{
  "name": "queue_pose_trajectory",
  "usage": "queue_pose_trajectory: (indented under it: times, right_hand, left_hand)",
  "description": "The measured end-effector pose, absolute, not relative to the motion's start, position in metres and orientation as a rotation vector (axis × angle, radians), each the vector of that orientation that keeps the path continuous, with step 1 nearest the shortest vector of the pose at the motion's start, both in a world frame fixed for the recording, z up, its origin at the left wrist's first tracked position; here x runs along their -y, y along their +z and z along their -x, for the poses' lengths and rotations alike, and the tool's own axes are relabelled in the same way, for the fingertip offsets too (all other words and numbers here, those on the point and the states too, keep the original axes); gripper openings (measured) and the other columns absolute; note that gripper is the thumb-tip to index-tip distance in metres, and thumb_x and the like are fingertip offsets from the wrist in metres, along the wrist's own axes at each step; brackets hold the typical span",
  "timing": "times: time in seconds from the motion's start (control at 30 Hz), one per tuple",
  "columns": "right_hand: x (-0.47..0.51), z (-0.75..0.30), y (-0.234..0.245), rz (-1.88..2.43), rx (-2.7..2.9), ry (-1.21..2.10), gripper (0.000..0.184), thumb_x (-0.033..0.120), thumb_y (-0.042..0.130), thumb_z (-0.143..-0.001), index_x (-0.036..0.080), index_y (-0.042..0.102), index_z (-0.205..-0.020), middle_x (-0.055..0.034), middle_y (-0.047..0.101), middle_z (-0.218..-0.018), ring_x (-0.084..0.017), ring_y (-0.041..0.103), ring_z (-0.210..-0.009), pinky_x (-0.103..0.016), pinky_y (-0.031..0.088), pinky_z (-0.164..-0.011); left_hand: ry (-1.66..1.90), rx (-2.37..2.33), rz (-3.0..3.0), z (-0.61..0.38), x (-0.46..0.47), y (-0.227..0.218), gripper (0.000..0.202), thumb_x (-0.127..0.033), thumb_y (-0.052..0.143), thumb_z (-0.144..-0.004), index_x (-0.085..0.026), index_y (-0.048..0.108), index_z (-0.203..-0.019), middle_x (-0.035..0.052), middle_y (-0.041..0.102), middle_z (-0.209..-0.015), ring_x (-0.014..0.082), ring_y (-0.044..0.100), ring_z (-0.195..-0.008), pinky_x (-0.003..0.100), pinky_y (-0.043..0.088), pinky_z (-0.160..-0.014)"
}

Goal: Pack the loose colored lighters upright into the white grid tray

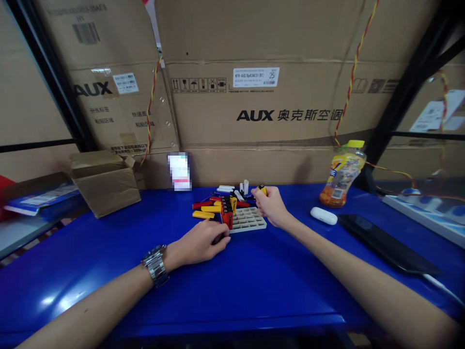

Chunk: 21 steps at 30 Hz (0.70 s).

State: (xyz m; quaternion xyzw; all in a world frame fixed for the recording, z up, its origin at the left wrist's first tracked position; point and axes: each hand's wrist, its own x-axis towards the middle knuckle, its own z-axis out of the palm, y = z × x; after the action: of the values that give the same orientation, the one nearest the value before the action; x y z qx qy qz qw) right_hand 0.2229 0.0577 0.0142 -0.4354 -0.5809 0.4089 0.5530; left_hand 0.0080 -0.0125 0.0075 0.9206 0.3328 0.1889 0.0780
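Observation:
A pale grid tray [250, 220] lies on the blue table [232, 291], with a few red and yellow batteries standing in its left cells. Behind and left of it lies a loose pile of red, yellow, white and blue batteries [214, 206]. My left hand [201, 242], with a metal watch on the wrist, rests on the table with fingers curled against the tray's left front corner. My right hand [271, 206] hovers over the tray's back right corner, pinching a yellow battery [262, 189] between its fingertips.
An open cardboard box [105, 182] stands at the left. A yellow-capped drink bottle [343, 174], a white earbud case [323, 215] and a dark phone [385, 242] lie at the right. Large AUX cartons [254, 97] form the back wall.

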Motion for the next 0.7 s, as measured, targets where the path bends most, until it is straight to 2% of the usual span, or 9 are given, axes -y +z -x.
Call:
queue_pose_trajectory:
  times: [0.17, 0.3, 0.4, 0.47, 0.53, 0.7]
  right_hand:
    - [-0.061, -0.226, 0.007, 1.008, 1.452, 0.853, 0.031, 0.038, 0.059, -0.073, 0.023, 0.037, -0.057, 0.0087, 0.030, -0.042, -0.006, 0.027, -0.032, -0.022, 0.022, -0.030]
    - [-0.057, -0.228, 0.011, 1.015, 1.558, 0.858, 0.038, 0.048, 0.060, -0.076, 0.022, 0.041, -0.057, 0.0080, 0.029, -0.043, -0.006, 0.026, -0.035, -0.023, 0.022, -0.034]
    - [-0.055, -0.229, 0.016, 0.954, 1.621, 0.993, 0.047, 0.061, 0.044, -0.083, 0.019, 0.054, -0.067, 0.0063, 0.034, -0.045, -0.008, 0.028, -0.038, -0.024, 0.026, -0.037]
    - [-0.055, -0.228, 0.018, 0.889, 1.635, 1.073, 0.055, 0.063, 0.030, -0.088, 0.018, 0.060, -0.080, 0.0043, 0.040, -0.051, -0.010, 0.034, -0.042, -0.025, 0.032, -0.042]
    - [-0.056, -0.227, 0.019, 0.859, 1.669, 1.067, 0.056, 0.062, 0.026, -0.090, 0.017, 0.061, -0.088, 0.0016, 0.046, -0.060, -0.012, 0.041, -0.048, -0.027, 0.038, -0.048]
    - [-0.054, -0.224, 0.018, 0.842, 1.872, 0.716, 0.036, 0.053, 0.055, -0.082, 0.018, 0.061, -0.080, -0.0019, 0.056, -0.071, -0.013, 0.047, -0.061, -0.029, 0.041, -0.058]
  left_hand:
    - [0.578, -0.993, -2.775, -0.007, 0.013, 0.007, 0.016, -0.024, 0.047, -0.093, -0.017, 0.059, -0.086, 0.0012, 0.059, -0.071, 0.0133, 0.052, -0.062, 0.025, 0.039, -0.058]
    - [0.582, -0.989, -2.793, -0.007, 0.013, 0.007, 0.018, -0.025, 0.046, -0.094, -0.017, 0.060, -0.086, 0.0013, 0.059, -0.070, 0.0136, 0.052, -0.062, 0.025, 0.039, -0.059]
    - [0.565, -1.004, -2.795, -0.006, 0.013, 0.007, 0.018, -0.025, 0.046, -0.094, -0.017, 0.060, -0.086, 0.0014, 0.059, -0.071, 0.0136, 0.052, -0.063, 0.026, 0.039, -0.059]
    - [0.554, -1.004, -2.795, -0.006, 0.013, 0.008, 0.019, -0.026, 0.045, -0.094, -0.017, 0.060, -0.086, 0.0018, 0.060, -0.072, 0.0136, 0.052, -0.063, 0.026, 0.040, -0.059]
    - [0.553, -0.997, -2.795, -0.006, 0.012, 0.007, 0.019, -0.026, 0.045, -0.095, -0.017, 0.060, -0.087, 0.0020, 0.060, -0.072, 0.0134, 0.053, -0.063, 0.026, 0.040, -0.060]
    - [0.598, -0.984, -2.807, -0.006, 0.011, 0.005, 0.019, -0.025, 0.045, -0.095, -0.017, 0.061, -0.087, 0.0019, 0.061, -0.071, 0.0134, 0.052, -0.062, 0.026, 0.040, -0.059]
